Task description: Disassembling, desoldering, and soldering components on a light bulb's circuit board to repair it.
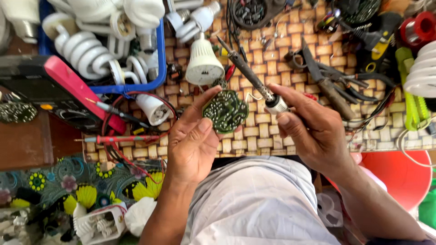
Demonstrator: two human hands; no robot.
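In the head view, a round green circuit board [225, 110] is held up over the woven mat [290, 50] by the left hand [193, 140], palm up, thumb and fingers pinched on its edge. A soldering iron [249, 75] is gripped in the right hand [313, 129], fingers wrapped round its handle, tip pointing away. A white bulb [203, 63] lies just beyond, pliers [331, 84] to the right. The blue tray [156, 77] of spiral lamps is cut off at the top.
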